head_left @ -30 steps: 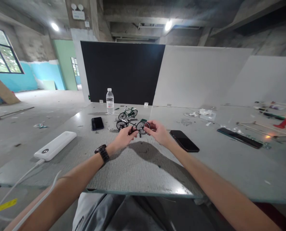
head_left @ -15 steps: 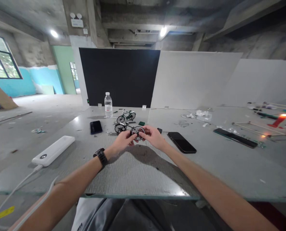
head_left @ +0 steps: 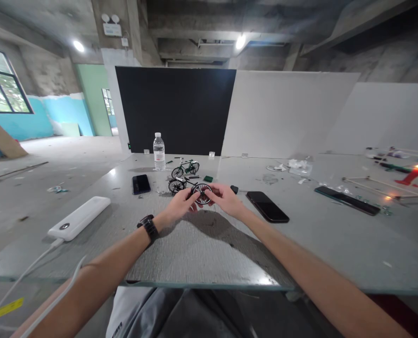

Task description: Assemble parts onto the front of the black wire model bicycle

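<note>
Between my hands is a small spoked wheel [head_left: 202,194] with a pale rim, held just above the table. My left hand [head_left: 180,205] pinches its left side with thumb and fingers, and a dark watch is on that wrist. My right hand [head_left: 225,200] grips the wheel's right side, the thumb lying over the spokes. Directly behind the fingers is a partly hidden black model bicycle [head_left: 177,186], its other wheel showing at the left. I cannot tell whether the held wheel is joined to it. A green model bicycle [head_left: 185,168] stands further back.
Left of the bicycles are a phone [head_left: 140,184], a water bottle [head_left: 158,152] and a white power bank [head_left: 79,218] with its cable. A larger phone [head_left: 267,206] lies right of my hand. A small green block [head_left: 208,179] sits behind it. Dark panels [head_left: 175,112] border the back.
The view has shifted slightly. Both hands keep hold of the wheel in nearly the same place, with only slight finger movement.
</note>
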`<state>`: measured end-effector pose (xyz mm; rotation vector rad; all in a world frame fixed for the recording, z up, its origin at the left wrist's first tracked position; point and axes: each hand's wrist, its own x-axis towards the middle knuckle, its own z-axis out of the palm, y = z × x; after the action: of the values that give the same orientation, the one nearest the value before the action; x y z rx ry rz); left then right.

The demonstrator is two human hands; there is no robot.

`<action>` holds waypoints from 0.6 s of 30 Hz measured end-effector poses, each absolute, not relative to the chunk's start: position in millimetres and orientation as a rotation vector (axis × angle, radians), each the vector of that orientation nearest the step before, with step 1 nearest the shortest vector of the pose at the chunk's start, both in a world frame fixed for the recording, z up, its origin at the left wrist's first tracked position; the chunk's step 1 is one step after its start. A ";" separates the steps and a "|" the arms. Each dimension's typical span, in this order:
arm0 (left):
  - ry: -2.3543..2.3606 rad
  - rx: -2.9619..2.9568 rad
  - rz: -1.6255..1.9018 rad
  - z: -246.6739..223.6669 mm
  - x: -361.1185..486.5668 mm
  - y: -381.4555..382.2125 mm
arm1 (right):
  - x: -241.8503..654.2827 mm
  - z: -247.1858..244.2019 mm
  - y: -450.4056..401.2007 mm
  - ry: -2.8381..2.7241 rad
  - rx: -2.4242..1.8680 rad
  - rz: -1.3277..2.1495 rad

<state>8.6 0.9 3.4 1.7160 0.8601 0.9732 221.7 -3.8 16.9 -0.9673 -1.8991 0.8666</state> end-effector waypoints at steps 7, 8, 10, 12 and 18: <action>0.891 1.720 0.961 7.2 7.8 -1.5 | 234.3 28.5 -2.1 -1.907 -1.088 0.649; 0.892 1.713 0.958 7.7 7.7 -2.5 | 235.9 30.4 -3.2 -1.919 -1.105 0.651; 0.885 1.705 0.944 8.7 7.3 -4.1 | 236.7 32.7 -5.8 -1.934 -1.126 0.678; 0.876 1.701 0.938 8.9 7.0 -4.5 | 235.4 33.5 -7.5 -1.932 -1.128 0.708; 0.871 1.694 0.981 4.9 7.1 -0.9 | 241.9 35.0 -1.3 -1.990 -1.159 0.558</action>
<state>7.1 -0.9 4.9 1.6938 0.8710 0.9810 241.9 -1.3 35.0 -1.1588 -1.9904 0.5581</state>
